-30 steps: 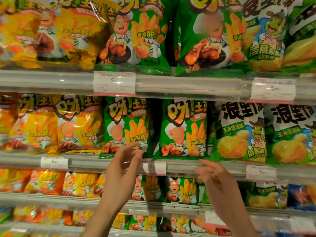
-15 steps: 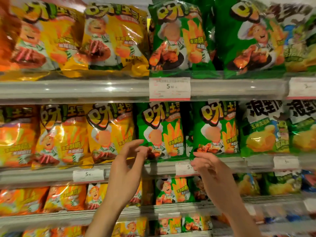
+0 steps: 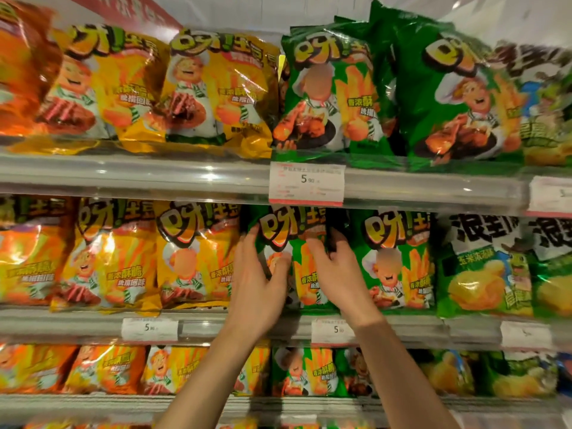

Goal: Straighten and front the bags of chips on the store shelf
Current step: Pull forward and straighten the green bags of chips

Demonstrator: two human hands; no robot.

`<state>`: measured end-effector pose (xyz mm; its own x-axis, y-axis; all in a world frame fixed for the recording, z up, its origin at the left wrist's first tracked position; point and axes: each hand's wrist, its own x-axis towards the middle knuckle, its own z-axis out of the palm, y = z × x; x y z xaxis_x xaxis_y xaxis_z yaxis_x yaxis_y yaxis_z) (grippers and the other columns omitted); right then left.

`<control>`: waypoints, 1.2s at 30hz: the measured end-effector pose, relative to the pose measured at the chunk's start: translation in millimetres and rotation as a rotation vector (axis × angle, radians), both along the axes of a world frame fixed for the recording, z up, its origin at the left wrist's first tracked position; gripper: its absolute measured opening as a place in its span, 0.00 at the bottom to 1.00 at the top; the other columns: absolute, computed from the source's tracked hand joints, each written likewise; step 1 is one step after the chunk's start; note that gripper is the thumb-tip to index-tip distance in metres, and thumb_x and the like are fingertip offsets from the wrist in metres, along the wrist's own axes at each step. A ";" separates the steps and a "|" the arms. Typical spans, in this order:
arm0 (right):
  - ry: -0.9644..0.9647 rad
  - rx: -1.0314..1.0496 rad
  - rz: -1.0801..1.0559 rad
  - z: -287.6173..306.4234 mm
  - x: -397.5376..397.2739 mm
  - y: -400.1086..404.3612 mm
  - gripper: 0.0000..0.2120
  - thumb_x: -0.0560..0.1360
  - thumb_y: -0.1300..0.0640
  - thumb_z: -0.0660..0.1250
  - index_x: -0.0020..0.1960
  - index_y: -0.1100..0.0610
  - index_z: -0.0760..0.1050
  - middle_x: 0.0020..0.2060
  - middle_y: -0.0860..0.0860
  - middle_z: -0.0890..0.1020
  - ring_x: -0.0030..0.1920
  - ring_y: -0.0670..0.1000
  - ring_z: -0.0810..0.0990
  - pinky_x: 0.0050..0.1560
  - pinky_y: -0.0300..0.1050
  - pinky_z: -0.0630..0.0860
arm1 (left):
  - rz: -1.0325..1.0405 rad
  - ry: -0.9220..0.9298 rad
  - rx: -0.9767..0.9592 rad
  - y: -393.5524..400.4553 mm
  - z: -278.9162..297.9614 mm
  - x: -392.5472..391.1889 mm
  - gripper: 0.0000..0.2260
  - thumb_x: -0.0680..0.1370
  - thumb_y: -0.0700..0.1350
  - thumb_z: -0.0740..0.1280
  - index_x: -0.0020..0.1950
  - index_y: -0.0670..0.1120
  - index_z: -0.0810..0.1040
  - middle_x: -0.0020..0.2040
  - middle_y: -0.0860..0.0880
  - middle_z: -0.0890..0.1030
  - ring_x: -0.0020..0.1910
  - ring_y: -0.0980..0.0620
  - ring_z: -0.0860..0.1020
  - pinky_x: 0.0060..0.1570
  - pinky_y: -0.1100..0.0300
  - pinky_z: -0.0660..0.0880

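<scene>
A green chip bag point(image 3: 289, 233) with a chef picture stands on the middle shelf point(image 3: 204, 323). My left hand point(image 3: 257, 283) grips its left edge, fingers behind the side and thumb on the front. My right hand point(image 3: 337, 274) grips its right edge, fingers curled round the side into the dark gap. A second green bag point(image 3: 396, 258) stands just to the right. Yellow bags point(image 3: 192, 255) of the same brand fill the shelf to the left.
The top shelf carries yellow bags point(image 3: 213, 88) and green bags point(image 3: 328, 91), with a price tag point(image 3: 306, 184) on its rail. Green corn-snack bags point(image 3: 486, 264) stand at the right. A lower shelf holds smaller bags point(image 3: 303, 373). More price tags point(image 3: 150, 329) line the middle rail.
Both hands rose from the shelf rail and took hold of the green bag's two sides. The view shifted up and left.
</scene>
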<state>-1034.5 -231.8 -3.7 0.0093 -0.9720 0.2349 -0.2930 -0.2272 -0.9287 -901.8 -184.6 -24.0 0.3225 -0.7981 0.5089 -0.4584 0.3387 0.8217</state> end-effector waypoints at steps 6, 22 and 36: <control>-0.118 -0.023 0.031 -4.4 -4.9 -4.4 0.11 0.80 0.47 0.64 0.62 0.41 0.69 0.53 0.42 0.80 0.51 0.37 0.80 0.47 0.34 0.75 | 0.031 0.094 0.043 -21.3 15.6 -0.6 0.37 0.77 0.63 0.64 0.80 0.53 0.52 0.76 0.49 0.67 0.74 0.50 0.67 0.72 0.47 0.67; -0.108 0.023 -0.008 8.9 8.6 -7.1 0.32 0.82 0.38 0.54 0.80 0.53 0.53 0.48 0.47 0.73 0.37 0.41 0.71 0.51 0.43 0.65 | 0.004 0.321 0.091 -52.9 23.3 2.1 0.25 0.79 0.58 0.67 0.70 0.48 0.68 0.59 0.54 0.78 0.60 0.52 0.76 0.52 0.65 0.72; -0.025 -0.032 -0.121 1.1 15.0 -14.6 0.26 0.82 0.38 0.54 0.71 0.56 0.60 0.53 0.60 0.80 0.50 0.62 0.79 0.51 0.57 0.76 | -0.072 0.197 0.127 -47.6 17.2 5.2 0.35 0.80 0.62 0.60 0.80 0.48 0.53 0.64 0.54 0.69 0.63 0.56 0.69 0.57 0.64 0.65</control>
